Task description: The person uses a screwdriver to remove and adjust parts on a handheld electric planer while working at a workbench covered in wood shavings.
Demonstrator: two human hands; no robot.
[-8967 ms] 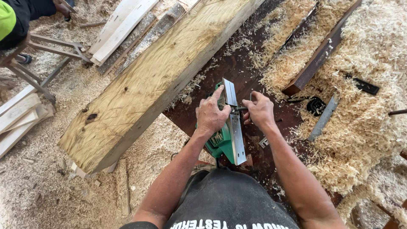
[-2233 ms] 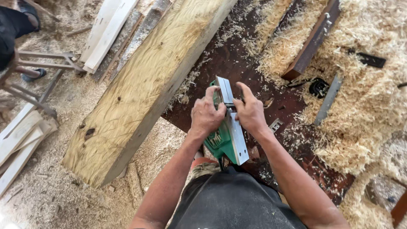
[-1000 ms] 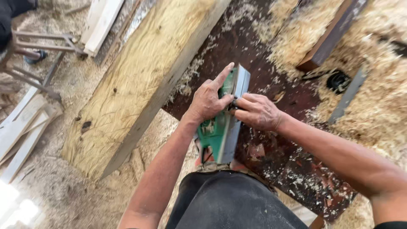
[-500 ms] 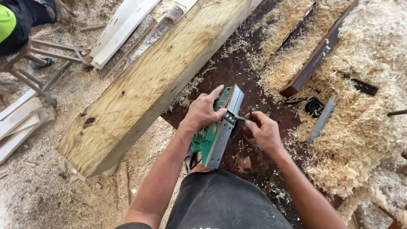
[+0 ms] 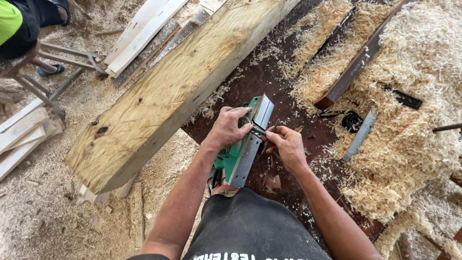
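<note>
Near the middle of the frame a green electric planer [image 5: 243, 147] is tipped onto its side, grey metal sole turned up and to the right, so that the underside faces the person. The left hand [image 5: 228, 129] wraps over the planer's green body and clamps it still against the dark brown desk [image 5: 269, 79], which keeps the tool from rolling. The right hand [image 5: 288, 144] has its fingertips drawn together, pinching a thin dark tool [image 5: 262, 131] whose tip meets the planer at the middle of the sole (it is too small to say whether this is a key or a driver). A big rough beam [image 5: 178, 89] lies aslant from the lower left to the top centre, one end on the desk, close beside the planer. To the right a flat metal strip [image 5: 360, 135] and a small black part [image 5: 352, 120] lie loose by the pale wood shavings [image 5: 409, 110], within reach of the right hand. In the upper left corner another person sits beside stacked boards [image 5: 142, 33].
</note>
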